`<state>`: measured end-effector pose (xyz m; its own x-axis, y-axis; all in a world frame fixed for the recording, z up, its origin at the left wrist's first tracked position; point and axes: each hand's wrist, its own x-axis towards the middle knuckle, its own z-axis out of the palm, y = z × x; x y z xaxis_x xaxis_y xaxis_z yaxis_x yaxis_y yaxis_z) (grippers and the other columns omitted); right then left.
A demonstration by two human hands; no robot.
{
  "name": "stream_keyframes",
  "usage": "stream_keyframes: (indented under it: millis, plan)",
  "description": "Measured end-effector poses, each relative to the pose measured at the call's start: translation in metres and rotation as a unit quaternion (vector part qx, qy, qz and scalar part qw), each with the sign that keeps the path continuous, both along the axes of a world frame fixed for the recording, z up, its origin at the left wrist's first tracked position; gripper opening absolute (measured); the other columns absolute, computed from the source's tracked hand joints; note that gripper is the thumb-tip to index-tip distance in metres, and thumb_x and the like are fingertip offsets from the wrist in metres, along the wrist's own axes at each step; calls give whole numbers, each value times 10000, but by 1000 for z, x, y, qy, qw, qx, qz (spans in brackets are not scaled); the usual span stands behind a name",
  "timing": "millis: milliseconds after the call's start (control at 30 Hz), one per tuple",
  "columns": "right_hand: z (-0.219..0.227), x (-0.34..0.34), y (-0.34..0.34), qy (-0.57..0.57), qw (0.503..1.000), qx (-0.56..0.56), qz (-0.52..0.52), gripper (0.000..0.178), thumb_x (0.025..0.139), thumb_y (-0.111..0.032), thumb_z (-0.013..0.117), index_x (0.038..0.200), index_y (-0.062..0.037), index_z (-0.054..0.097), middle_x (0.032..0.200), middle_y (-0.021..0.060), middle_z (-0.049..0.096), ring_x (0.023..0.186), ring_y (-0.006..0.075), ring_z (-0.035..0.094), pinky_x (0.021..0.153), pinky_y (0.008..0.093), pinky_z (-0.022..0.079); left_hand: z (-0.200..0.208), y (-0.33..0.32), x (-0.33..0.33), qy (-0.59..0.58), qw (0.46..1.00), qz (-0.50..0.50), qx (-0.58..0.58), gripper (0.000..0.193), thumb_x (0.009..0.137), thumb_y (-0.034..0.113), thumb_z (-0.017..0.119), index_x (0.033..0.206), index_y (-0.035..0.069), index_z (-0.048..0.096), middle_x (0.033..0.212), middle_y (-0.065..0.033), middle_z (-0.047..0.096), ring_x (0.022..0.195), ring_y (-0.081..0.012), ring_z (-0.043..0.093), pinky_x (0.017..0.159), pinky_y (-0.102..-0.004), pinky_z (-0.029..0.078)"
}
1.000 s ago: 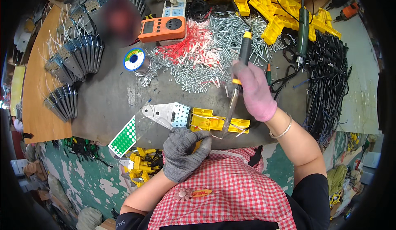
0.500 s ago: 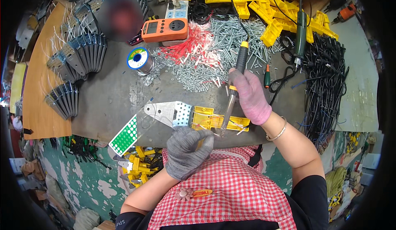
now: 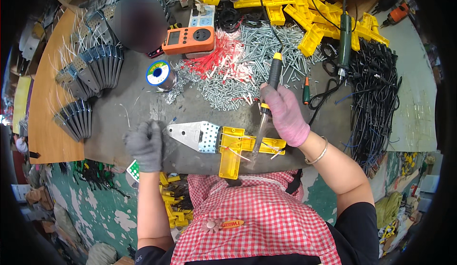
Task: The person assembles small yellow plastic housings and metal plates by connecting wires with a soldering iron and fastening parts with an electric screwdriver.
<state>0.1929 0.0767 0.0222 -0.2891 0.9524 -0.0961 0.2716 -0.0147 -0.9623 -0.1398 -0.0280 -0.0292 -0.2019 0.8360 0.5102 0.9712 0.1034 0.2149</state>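
Note:
My right hand [image 3: 286,115], in a pink glove, grips a soldering iron [image 3: 274,74] by its black-and-yellow handle, its metal shaft slanting down over the casing. A yellow T-shaped plastic casing [image 3: 230,162] lies open near the bench edge, short white and red wires [image 3: 234,150] inside it. Joined to its left is a silver metal plate [image 3: 184,135] with a perforated section. My left hand [image 3: 144,146], in a grey glove, is closed over the bench left of the plate; its fingertips hide whatever they hold. Under it shows a corner of a green-and-white dotted sheet [image 3: 134,170].
Behind the casing lie a solder spool [image 3: 160,74], an orange meter [image 3: 189,39], heaped screws [image 3: 223,90] and red-and-white wires [image 3: 216,58]. Yellow casings [image 3: 312,39], a green electric screwdriver [image 3: 345,44] and black cables [image 3: 376,89] fill the right. Metal plates [image 3: 74,117] stand at left.
My left hand has moved left from the casing's near side to the dotted sheet, now mostly covered. The casing's lower arm is uncovered. The soldering iron has shifted slightly down and left.

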Motion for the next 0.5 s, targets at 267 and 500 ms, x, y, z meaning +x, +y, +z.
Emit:
stream_keyframes:
  millis: [267,500]
  plan:
    - [-2,9,0,-52,996,75,11,272,1046,-246,482,1017,-7,607,843,142,570,749,277,520,703,365,426,71,16,69,-89,933,-307,-164,647,695,165,797,1322,153,636,1350,-142,595,1254,-362,553,1068,-468,410]
    - [34,14,32,172,984,-1,-56,388,1040,-388,572,1099,-8,618,818,38,604,776,129,565,689,277,456,31,29,64,-166,845,-395,-320,824,681,334,857,1432,161,567,1364,-139,595,1275,-349,548,1092,-463,401]
